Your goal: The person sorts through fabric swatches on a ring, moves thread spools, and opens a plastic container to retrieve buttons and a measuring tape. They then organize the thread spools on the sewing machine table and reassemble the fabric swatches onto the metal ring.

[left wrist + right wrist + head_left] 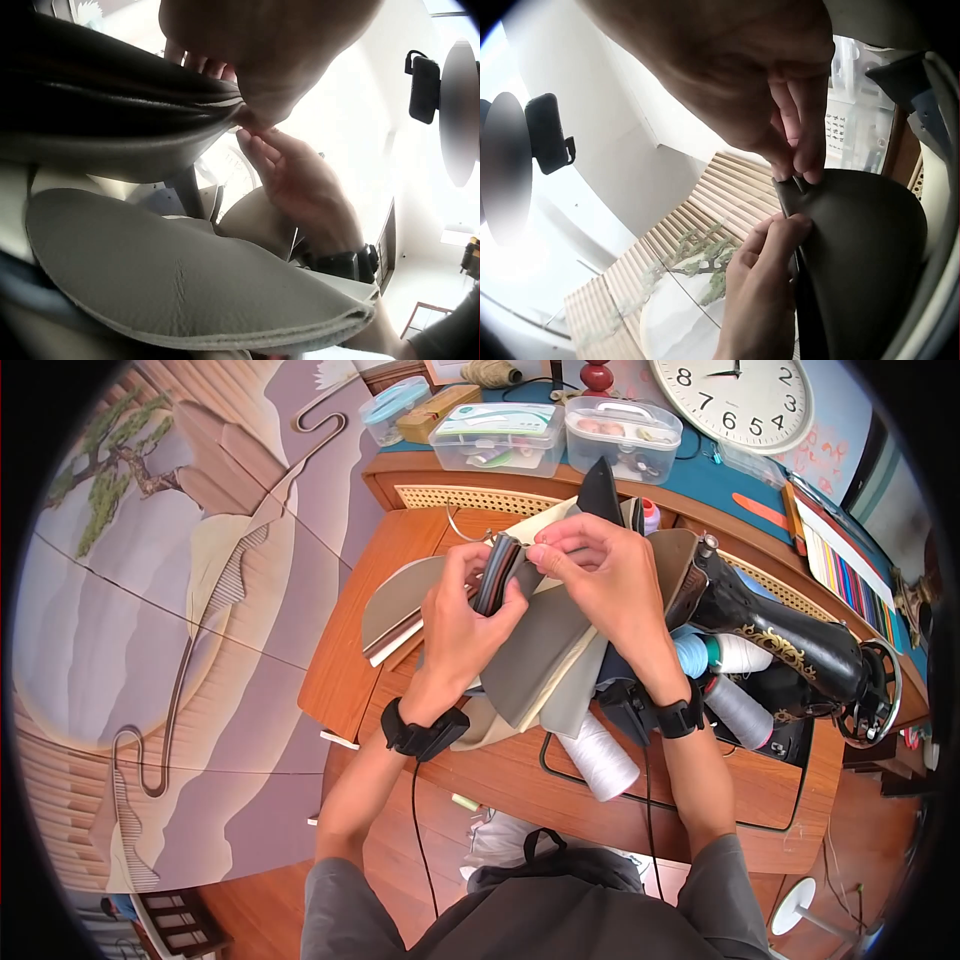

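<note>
My left hand (465,625) grips a dark, folded piece of leather (492,575) with thumb and fingers on either side. The right hand (615,585) pinches the upper corner of that piece between thumb and fingertips. From the right wrist view, the dark leather (870,247) curves away smoothly, with both hands' fingertips close together along its edge. What lies between the right fingertips is too small to make out. Below the hands are grey leather pieces (535,650), stacked and overlapping; in the left wrist view a rounded grey piece (180,277) lies under the dark one.
A black sewing machine (790,620) is at the right of the wooden table (345,680). Thread spools, including a white cone (598,755), lie beside the leather. Clear plastic boxes (500,450) and a wall clock (735,405) stand behind. A painted screen (250,710) is at left.
</note>
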The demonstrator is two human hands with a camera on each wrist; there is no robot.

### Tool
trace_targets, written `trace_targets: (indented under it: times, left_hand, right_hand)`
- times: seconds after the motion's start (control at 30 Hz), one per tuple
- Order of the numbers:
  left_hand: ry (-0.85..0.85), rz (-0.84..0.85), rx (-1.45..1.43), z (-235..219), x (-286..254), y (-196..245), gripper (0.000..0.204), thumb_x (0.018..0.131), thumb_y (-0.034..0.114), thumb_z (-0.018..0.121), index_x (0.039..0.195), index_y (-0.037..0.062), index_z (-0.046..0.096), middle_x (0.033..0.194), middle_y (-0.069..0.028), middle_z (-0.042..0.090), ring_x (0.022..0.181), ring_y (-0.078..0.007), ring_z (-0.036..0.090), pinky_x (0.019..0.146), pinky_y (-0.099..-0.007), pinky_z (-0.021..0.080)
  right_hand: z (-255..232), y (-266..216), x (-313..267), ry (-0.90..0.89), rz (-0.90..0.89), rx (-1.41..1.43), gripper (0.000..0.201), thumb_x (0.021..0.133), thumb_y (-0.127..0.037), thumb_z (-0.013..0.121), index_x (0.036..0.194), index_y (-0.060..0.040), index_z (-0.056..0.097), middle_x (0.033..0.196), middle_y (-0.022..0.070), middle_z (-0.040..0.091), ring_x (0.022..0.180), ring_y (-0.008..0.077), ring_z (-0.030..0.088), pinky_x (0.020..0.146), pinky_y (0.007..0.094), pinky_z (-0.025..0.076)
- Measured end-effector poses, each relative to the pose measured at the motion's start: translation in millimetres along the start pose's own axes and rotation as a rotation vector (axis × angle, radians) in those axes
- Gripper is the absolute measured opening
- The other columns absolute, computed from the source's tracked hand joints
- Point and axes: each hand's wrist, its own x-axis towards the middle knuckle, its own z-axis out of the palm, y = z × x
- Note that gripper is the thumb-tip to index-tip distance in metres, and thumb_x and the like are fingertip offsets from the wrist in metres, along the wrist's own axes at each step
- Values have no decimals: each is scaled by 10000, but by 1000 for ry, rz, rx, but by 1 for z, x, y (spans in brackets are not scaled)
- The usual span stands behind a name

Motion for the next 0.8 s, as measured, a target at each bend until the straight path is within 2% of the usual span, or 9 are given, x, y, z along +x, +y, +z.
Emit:
trace_targets:
  times: [0.1,0.4,0.53,0.63,0.77,0.8]
  left_hand:
    - [29,5,-109,2,0,2,398,827,80,751,1150,-3,533,1000,-131,706,877,-190,703,757,-314,558]
    - [-8,-115,-279,-4,0,-7,415,850,51,745,1212,-9,552,1089,-121,699,1032,-172,665,884,-323,525]
    - [-35,-77,-251,-6,-3,-3,424,849,62,752,1223,-7,565,1116,-122,694,1039,-172,664,869,-312,527]
    - [-41,-60,-295,-5,-6,-6,423,851,66,752,1230,-4,580,1118,-116,697,1036,-168,666,858,-302,525]
    - [-70,-99,-299,-7,-5,-8,431,832,76,769,1218,-6,597,1076,-103,705,943,-142,664,821,-278,526]
    - [-75,-139,-325,-8,-5,-7,428,821,78,774,1207,-4,608,1062,-96,707,895,-131,659,798,-269,526]
  right_hand:
    - [4,0,-3,-17,-5,13,177,845,-117,756,962,13,726,843,108,740,765,170,717,700,280,556]
    - [-5,3,-1,-170,-50,-84,146,857,-133,743,954,-27,765,853,97,740,693,168,679,680,292,541]
    - [-11,10,2,-226,-78,-55,144,852,-137,747,947,-31,768,881,88,720,716,172,676,675,294,536]
    - [-9,16,1,-262,-4,15,113,847,-128,750,902,-30,768,922,87,705,757,170,681,697,298,539]
    - [-9,11,1,-292,-14,-37,166,864,-182,750,937,-34,758,907,80,699,747,141,656,681,282,521]
    - [-6,11,1,-203,-13,-1,232,888,-231,728,994,-26,744,894,65,697,732,127,631,661,274,505]
